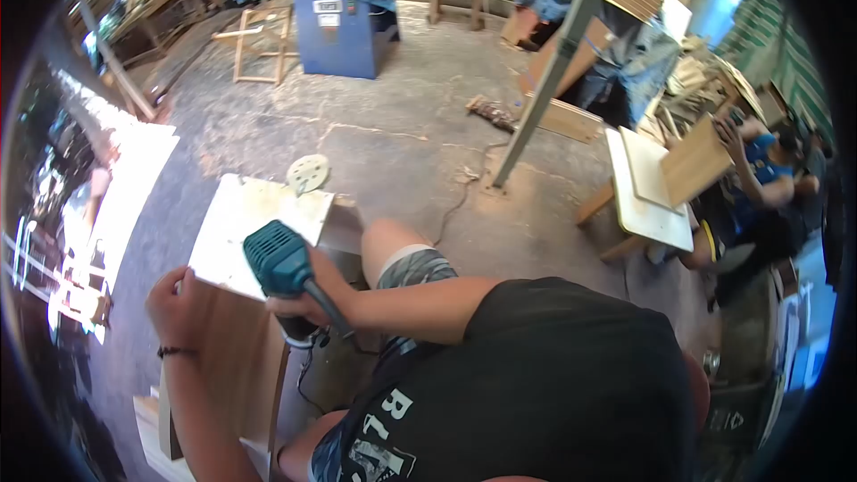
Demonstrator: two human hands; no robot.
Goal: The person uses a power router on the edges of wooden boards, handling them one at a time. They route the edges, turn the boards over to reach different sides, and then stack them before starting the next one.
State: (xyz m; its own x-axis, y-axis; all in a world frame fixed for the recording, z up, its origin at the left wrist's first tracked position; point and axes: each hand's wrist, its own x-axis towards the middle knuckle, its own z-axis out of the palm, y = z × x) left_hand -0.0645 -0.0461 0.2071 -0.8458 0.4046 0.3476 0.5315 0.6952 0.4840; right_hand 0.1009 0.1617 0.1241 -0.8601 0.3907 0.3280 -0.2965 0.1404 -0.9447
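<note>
My right hand (299, 303) grips the handle of a blue power sander (278, 259), which is lifted a little over the near edge of a pale board (237, 223). My left hand (174, 303), with a dark bracelet on the wrist, rests on the edge of a brown wooden panel (232, 357) beside that board. A round sanding disc (308, 172) lies at the far corner of the pale board. The sander's black cord (308, 384) hangs down between my knees.
Cracked concrete floor (402, 125) stretches ahead. A slanted metal post (553, 62) stands at centre right. A blue machine (344, 31) and a wooden frame (263, 45) stand at the back. On the right, a seated person (768, 178) holds a plywood panel (696, 161) on a white bench (647, 205).
</note>
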